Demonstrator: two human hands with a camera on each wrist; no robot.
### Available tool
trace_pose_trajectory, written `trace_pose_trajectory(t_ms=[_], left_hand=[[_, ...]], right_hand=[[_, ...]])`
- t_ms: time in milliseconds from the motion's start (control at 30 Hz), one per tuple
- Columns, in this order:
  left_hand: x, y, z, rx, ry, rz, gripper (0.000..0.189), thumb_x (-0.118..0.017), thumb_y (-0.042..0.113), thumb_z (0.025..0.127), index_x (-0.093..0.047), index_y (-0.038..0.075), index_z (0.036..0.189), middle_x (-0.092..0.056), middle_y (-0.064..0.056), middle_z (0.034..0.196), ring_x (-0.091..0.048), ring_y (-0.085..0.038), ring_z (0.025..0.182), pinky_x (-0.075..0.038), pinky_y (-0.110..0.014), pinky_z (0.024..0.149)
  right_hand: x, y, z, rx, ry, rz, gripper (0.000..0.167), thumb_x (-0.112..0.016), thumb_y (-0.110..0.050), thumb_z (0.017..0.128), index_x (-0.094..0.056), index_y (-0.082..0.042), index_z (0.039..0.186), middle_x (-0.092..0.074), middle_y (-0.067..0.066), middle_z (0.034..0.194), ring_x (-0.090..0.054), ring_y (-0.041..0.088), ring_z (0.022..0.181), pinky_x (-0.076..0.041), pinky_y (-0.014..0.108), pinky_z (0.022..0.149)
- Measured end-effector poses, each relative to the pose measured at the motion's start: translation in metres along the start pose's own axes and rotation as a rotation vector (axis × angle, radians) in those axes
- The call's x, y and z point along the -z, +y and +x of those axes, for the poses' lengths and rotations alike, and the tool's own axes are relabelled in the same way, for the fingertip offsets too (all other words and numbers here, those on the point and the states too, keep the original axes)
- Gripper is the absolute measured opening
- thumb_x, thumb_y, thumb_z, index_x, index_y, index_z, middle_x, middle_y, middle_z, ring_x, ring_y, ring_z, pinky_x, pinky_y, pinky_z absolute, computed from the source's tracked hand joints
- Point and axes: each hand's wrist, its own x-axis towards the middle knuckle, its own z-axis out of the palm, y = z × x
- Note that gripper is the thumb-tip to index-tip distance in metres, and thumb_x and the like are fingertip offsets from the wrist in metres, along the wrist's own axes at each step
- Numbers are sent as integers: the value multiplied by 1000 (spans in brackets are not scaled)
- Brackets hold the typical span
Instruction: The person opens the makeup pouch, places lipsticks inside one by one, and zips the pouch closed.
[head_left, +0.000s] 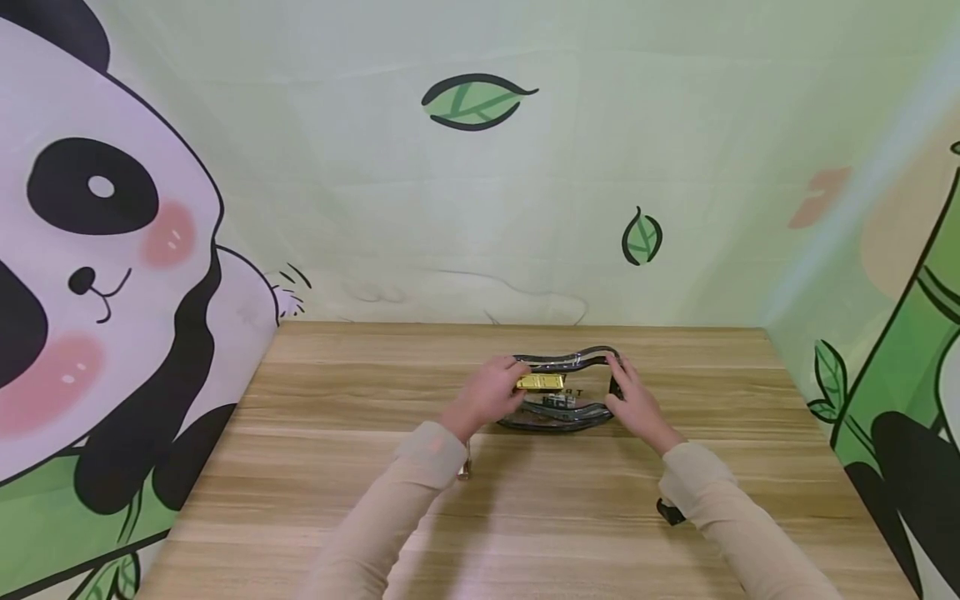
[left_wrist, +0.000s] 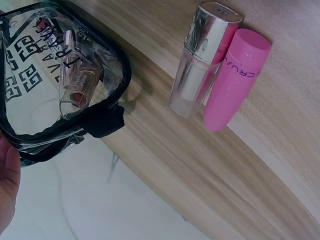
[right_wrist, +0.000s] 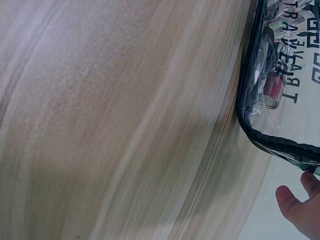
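Observation:
In the head view a clear zip pouch (head_left: 558, 425) with black trim lies on the table, its mouth parted. My left hand (head_left: 491, 392) pinches a shiny gold, bar-shaped item (head_left: 541, 382) over the pouch's mouth. At the pouch's right end my right hand (head_left: 637, 407) touches the rims with thumb and fingers spread apart. Through the clear side, the left wrist view shows lip gloss tubes (left_wrist: 82, 87) inside; the gold item is out of sight there. In the right wrist view a fingertip (right_wrist: 309, 182) is right at the pouch's dark edge, the thumb apart from it.
A pink tube (left_wrist: 235, 80) and a silver-capped clear tube (left_wrist: 200, 60) lie side by side on the wooden table (head_left: 337, 500). By my right sleeve sits a small black object (head_left: 670, 511), partly covered. Behind the table hangs a panda-printed cloth (head_left: 360, 167).

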Motion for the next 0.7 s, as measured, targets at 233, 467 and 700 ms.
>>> trace_pose_trajectory(t_ms=[233,467,700], left_hand=[[-2,4,3,7,-56,50,30,-58,22,82,-56,11,110,-58,-1,102,-54,-15,95,-46,-26,84],[-2,6,5,10,-64,61,29,-59,23,82,-57,10,109,-59,-2,101,-54,-15,95,-47,-26,84],[-3,8,6,44,-83,83,31,-58,26,84,-56,11,110,-59,-2,104,-54,-16,98,-47,-28,85]], right_hand=[[-1,0,0,-1,10,-12,73,-43,-12,81,-6,-22,143,-1,16,148,-31,42,121,-38,40,72],[0,-2,0,5,11,-14,73,-43,-13,80,-7,-19,143,-2,17,148,-30,44,123,-39,42,74],[1,-2,0,7,12,-8,72,-42,-13,80,-7,-19,143,-1,17,148,-37,40,113,-36,29,59]])
